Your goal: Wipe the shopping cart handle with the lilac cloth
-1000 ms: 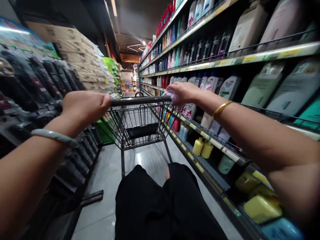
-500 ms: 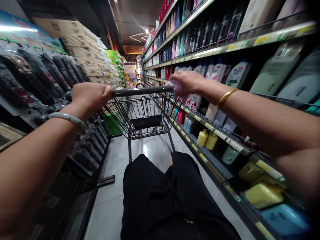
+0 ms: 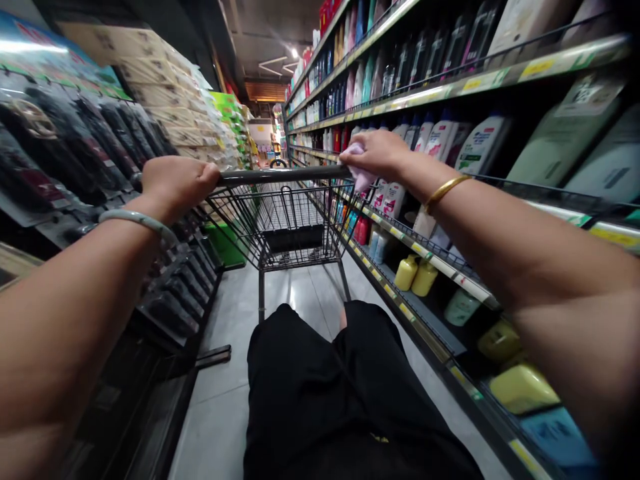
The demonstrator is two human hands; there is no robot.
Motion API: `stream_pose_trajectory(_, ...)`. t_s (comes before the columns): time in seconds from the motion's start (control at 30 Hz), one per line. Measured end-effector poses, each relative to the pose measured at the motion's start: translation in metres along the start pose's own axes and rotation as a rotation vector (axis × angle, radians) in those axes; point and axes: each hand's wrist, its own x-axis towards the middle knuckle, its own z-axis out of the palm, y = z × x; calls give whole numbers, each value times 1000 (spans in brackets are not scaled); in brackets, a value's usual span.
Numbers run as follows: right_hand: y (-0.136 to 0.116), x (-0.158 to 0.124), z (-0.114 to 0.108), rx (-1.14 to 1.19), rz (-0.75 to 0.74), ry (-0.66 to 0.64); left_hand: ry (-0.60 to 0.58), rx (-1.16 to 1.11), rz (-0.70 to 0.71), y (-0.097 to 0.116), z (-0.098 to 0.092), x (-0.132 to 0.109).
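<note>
A shopping cart [image 3: 293, 233] with a black wire basket stands in front of my legs. My left hand [image 3: 177, 187] is closed around the left end of its grey handle [image 3: 285, 176]. At the handle's right end, my right hand [image 3: 377, 155] is closed on a crumpled lilac cloth [image 3: 361, 175]. The cloth hangs below those fingers, close against the bar. My palm hides part of the cloth and the end of the bar.
Shelves [image 3: 440, 273] of shampoo bottles [image 3: 440, 137] and yellow pump bottles [image 3: 406, 272] line the right side. On the left hang dark packaged goods [image 3: 95, 133], with stacked boxes [image 3: 155, 93] behind. A rack foot [image 3: 214, 357] juts onto the tiled floor [image 3: 220, 400].
My right hand and the cloth have shifted slightly right at the handle's end, and more cloth shows beneath the fingers. My left hand keeps its hold on the bar.
</note>
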Motion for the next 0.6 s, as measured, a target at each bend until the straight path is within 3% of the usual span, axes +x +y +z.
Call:
stream_pose_trajectory(0.13, -12, 5, 2, 2, -81, -12, -30, 24, -20, -15, 8, 7)
stream_pose_trajectory(0.3, -6, 24, 0, 151, -25, -131, -53, 43, 14, -30, 12, 12)
stream_pose_trajectory(0.5, -29, -3, 3, 93, -176, 46, 8, 50, 126, -39, 16, 15)
stream_pose_trajectory(0.6, -28, -5, -2, 223, -130, 12, 123, -24, 171, -37, 12, 11)
